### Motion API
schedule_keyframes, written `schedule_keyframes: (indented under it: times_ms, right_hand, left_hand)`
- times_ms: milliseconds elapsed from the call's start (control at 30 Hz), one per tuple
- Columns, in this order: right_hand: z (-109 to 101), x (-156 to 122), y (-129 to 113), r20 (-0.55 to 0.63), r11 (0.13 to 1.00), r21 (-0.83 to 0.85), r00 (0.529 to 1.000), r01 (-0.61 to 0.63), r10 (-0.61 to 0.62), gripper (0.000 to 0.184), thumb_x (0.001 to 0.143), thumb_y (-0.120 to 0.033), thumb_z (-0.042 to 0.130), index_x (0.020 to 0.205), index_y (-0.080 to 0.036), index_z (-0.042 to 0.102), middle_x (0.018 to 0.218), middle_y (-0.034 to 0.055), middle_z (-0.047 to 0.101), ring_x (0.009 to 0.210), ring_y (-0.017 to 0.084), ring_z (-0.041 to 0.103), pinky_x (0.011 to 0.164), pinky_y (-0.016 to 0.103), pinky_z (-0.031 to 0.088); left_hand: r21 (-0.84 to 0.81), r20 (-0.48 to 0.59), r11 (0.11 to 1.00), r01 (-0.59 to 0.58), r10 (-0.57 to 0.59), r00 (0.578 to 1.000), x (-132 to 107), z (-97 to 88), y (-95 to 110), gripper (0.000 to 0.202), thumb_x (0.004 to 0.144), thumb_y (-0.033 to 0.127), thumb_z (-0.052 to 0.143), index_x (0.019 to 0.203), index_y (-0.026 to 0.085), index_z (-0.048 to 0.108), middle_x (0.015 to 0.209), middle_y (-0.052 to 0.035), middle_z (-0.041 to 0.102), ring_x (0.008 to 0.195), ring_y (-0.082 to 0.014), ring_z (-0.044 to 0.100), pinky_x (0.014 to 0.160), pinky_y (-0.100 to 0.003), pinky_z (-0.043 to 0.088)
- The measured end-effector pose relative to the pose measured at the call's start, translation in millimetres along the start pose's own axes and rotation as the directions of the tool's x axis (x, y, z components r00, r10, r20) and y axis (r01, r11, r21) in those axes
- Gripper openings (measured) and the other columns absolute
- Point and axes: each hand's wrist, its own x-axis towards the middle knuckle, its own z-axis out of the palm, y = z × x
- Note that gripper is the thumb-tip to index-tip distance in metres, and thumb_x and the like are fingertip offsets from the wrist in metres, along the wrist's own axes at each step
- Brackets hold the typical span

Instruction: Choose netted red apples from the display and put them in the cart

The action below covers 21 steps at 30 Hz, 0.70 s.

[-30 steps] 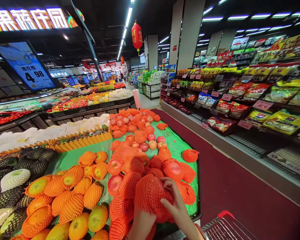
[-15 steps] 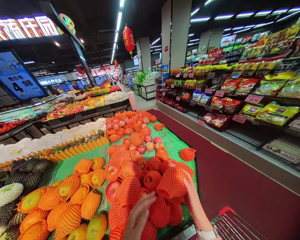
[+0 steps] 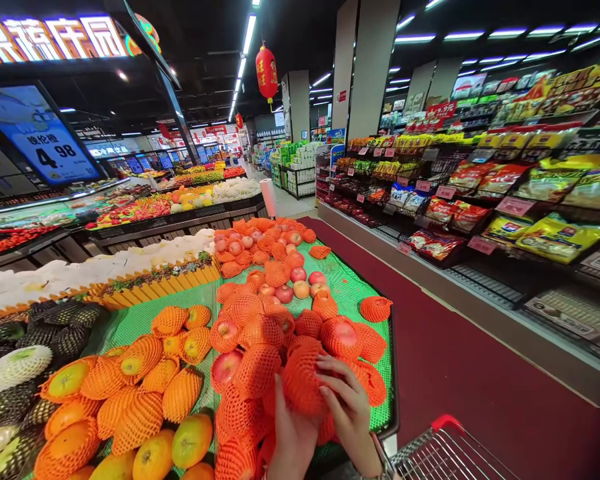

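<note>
Both my hands hold one fruit wrapped in an orange foam net [image 3: 301,383] low over the near end of the fruit stand. My left hand [image 3: 290,433] cups it from below and the left. From the right, my right hand [image 3: 347,403] lays its fingers over the net. Around it lie several red apples in orange nets [image 3: 260,330] on a green mat [image 3: 353,293]. Bare apples [image 3: 300,283] sit further back. Netted mangoes [image 3: 130,393] lie to the left.
A shopping cart with a red handle [image 3: 447,447] stands at my lower right. A dark red aisle floor [image 3: 460,373] runs between the stand and snack shelves [image 3: 505,200] on the right. Dark-netted fruit [image 3: 25,347] lies far left. More produce stands lie beyond.
The netted fruit, held up in my right hand half a second ago, has come down and left. My left hand has closed onto it from below.
</note>
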Motion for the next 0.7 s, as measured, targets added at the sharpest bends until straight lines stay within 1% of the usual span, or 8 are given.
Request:
schedule_keyframes:
  times_ms: [133, 233, 300, 400, 467, 500, 633, 700]
  right_hand:
    - [-3, -4, -1, 0.005, 0.994, 0.048, 0.995, 0.103, -0.103, 0.029, 0.096, -0.004, 0.047, 0.108, -0.026, 0.06, 0.108, 0.0033, 0.058, 0.116, 0.014, 0.057, 0.102, 0.029, 0.049]
    - [-2, -6, -1, -0.039, 0.987, 0.149, 0.998, 0.052, -0.047, 0.024, 0.098, -0.008, 0.047, 0.111, -0.027, 0.054, 0.112, 0.0027, 0.058, 0.116, 0.013, 0.057, 0.101, 0.028, 0.049]
    - [1, -5, 1, -0.026, 0.98, 0.194, 0.999, -0.042, 0.048, 0.029, 0.097, -0.03, 0.06, 0.124, -0.029, 0.05, 0.133, 0.0054, 0.052, 0.13, 0.018, 0.048, 0.109, 0.034, 0.042]
    - [15, -6, 7, 0.001, 0.884, 0.391, 0.96, -0.257, 0.279, 0.078, 0.08, -0.071, 0.063, 0.143, -0.031, 0.039, 0.152, 0.0091, 0.036, 0.141, 0.028, 0.036, 0.114, 0.045, 0.037]
    - [27, -8, 12, 0.003, 0.731, 0.549, 0.876, -0.404, 0.481, 0.084, 0.073, -0.075, 0.066, 0.139, -0.027, 0.045, 0.149, 0.0106, 0.042, 0.136, 0.03, 0.043, 0.111, 0.047, 0.04]
    - [33, -9, 13, -0.005, 0.634, 0.622, 0.807, -0.46, 0.59, 0.08, 0.071, -0.073, 0.07, 0.132, -0.025, 0.052, 0.143, 0.0111, 0.049, 0.13, 0.031, 0.05, 0.108, 0.046, 0.043]
    - [48, -11, 18, -0.031, 0.264, 0.845, 0.449, -0.466, 0.893, 0.056, 0.067, -0.061, 0.076, 0.105, -0.022, 0.062, 0.112, 0.0056, 0.068, 0.104, 0.025, 0.064, 0.094, 0.04, 0.053]
    - [49, -11, 20, -0.064, 0.249, 0.866, 0.398, -0.433, 0.915, 0.048, 0.068, -0.056, 0.076, 0.1, -0.023, 0.061, 0.105, 0.002, 0.068, 0.1, 0.021, 0.064, 0.091, 0.036, 0.053]
  left_hand:
    - [-0.036, 0.096, 0.995, 0.096, -0.092, 0.991, -2, -0.8, 2, 0.052, 0.067, 0.046, 0.084, 0.105, 0.012, 0.075, 0.112, -0.0125, 0.073, 0.093, -0.0225, 0.07, 0.079, -0.026, 0.058]
    - [-0.014, 0.08, 0.997, 0.073, -0.072, 0.994, 1, -3.9, 7, 0.052, 0.07, 0.049, 0.081, 0.106, 0.012, 0.074, 0.112, -0.0132, 0.073, 0.094, -0.023, 0.07, 0.082, -0.028, 0.058]
    - [0.013, 0.01, 1.0, 0.013, -0.013, 1.0, 3, -8.2, 10, 0.054, 0.068, 0.054, 0.081, 0.106, 0.015, 0.074, 0.116, -0.0123, 0.071, 0.103, -0.0262, 0.068, 0.088, -0.032, 0.057]
    - [0.188, -0.063, 0.967, -0.174, 0.189, 0.98, 1, -13.6, 12, 0.065, 0.059, 0.062, 0.083, 0.109, 0.022, 0.071, 0.124, -0.0097, 0.067, 0.123, -0.0312, 0.057, 0.098, -0.039, 0.054]
    - [0.424, 0.033, 0.846, -0.324, 0.343, 0.939, -2, -14.3, 11, 0.075, 0.059, 0.062, 0.083, 0.121, 0.024, 0.065, 0.134, -0.0088, 0.06, 0.137, -0.0306, 0.043, 0.109, -0.041, 0.045]
    - [0.545, 0.113, 0.745, -0.384, 0.389, 0.915, -4, -13.7, 10, 0.077, 0.063, 0.063, 0.081, 0.127, 0.025, 0.061, 0.14, -0.0086, 0.056, 0.141, -0.0291, 0.037, 0.115, -0.04, 0.038]
    - [0.767, 0.33, 0.38, -0.517, 0.458, 0.826, -3, -9.6, 7, 0.059, 0.086, 0.061, 0.059, 0.133, 0.026, 0.054, 0.147, -0.0083, 0.047, 0.142, -0.0249, 0.036, 0.122, -0.041, 0.024]
    - [0.777, 0.339, 0.322, -0.541, 0.511, 0.79, 2, -9.4, 5, 0.051, 0.09, 0.056, 0.056, 0.13, 0.025, 0.056, 0.146, -0.0093, 0.048, 0.139, -0.0252, 0.04, 0.121, -0.044, 0.025]
